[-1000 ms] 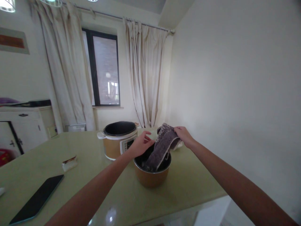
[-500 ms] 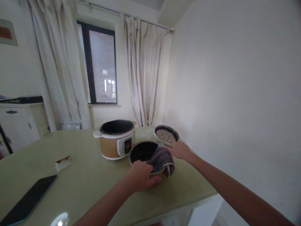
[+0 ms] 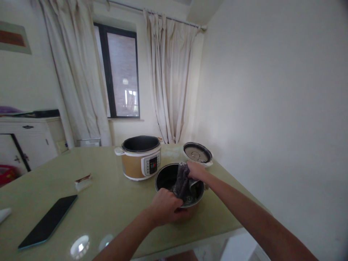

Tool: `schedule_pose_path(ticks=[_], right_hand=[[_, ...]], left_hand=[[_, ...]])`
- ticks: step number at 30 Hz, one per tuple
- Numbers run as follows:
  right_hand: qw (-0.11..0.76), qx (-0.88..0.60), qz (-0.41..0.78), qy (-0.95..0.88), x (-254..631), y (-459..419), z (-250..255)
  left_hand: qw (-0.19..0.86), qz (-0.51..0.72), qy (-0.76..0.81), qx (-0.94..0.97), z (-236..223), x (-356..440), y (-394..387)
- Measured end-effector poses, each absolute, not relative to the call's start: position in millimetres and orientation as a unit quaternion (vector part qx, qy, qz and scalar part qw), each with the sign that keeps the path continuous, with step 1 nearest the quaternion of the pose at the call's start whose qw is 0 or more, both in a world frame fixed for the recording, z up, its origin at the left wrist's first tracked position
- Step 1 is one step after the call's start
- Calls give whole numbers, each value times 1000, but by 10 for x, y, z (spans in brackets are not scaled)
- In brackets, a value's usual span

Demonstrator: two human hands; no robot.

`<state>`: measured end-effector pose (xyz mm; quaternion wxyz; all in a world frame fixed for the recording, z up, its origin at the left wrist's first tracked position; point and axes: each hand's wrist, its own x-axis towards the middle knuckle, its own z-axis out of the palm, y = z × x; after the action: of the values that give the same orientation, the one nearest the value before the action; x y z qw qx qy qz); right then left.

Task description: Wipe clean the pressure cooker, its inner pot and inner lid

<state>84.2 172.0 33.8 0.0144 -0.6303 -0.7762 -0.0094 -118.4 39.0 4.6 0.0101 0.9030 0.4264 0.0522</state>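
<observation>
A dark inner pot (image 3: pixel 162 174) stands on the green table near its right front edge. My left hand (image 3: pixel 168 206) grips the pot's near left rim, fingers inside and thumb along the outer wall. Bunched in my right hand (image 3: pixel 196 171) is a grey cloth (image 3: pixel 181 179), which hangs down into the pot. The cloth's lower end is inside, against the pot's wall or floor; I cannot tell which. Behind and to the left sits the gold and white cooker body (image 3: pixel 133 165), its top uncovered. The round cooker lid (image 3: pixel 197 153) lies underside up beyond my right hand.
On the left of the green table (image 3: pixel 108 206) lie a dark tablet or phone (image 3: pixel 49 221) and a small clear packet (image 3: pixel 83 182). A white wall (image 3: pixel 272 108) borders the right side. White cabinets (image 3: pixel 35 137) stand at the far left.
The cloth, earlier draped over the pot's right rim, now hangs inside the pot. My right hand has moved inward with it. My left hand still holds the rim. The view has shifted slightly left.
</observation>
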Motion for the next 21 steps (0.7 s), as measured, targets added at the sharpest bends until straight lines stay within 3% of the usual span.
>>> schedule_pose_path(ticks=[4,12,17,21], right_hand=[[19,-634,-25,-773,700,1723,303],[11,-667,-47,-744,593,1604,267],[-2,-658,-46,-751,726,1633,303],[-4,-625,-35,-780,791,1723,365]], left_hand=[[9,31,453,891,157,-1213,269],[61,70,582,808,190,-336,249],[15,56,509,859,126,-616,337],[39,14,408,912,220,-1074,367]])
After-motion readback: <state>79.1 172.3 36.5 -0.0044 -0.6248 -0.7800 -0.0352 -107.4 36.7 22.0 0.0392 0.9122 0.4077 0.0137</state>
